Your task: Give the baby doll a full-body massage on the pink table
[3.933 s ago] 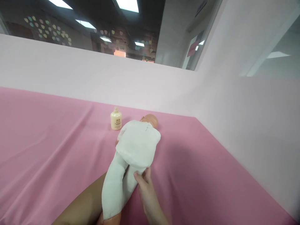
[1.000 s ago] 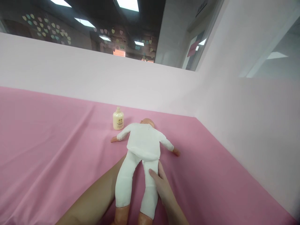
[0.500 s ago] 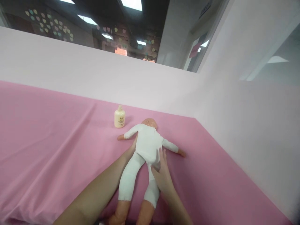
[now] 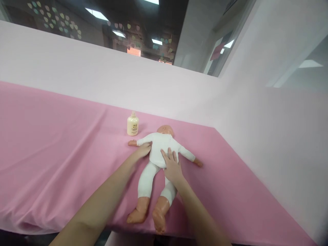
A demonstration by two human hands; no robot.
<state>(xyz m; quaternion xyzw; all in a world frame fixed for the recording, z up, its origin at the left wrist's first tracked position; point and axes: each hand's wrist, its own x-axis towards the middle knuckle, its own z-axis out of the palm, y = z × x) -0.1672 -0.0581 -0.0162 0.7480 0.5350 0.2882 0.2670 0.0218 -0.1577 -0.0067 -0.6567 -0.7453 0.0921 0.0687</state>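
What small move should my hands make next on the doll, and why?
Probably slide both palms slowly down the back toward the legs. The doll lies face down with arms spread, the left hand is at its shoulder and the right hand lies flat on its lower back, so little back remains above them.

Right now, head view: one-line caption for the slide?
Left hand and right hand rest on a white-clothed baby doll lying on a pink sheet, cream bottle upright behind.

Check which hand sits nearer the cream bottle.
Left. The left hand is at the near side of the doll, under its outstretched arm, a little nearer the camera than the bottle. The right hand lies flat on the doll's torso, farther away and to the right.
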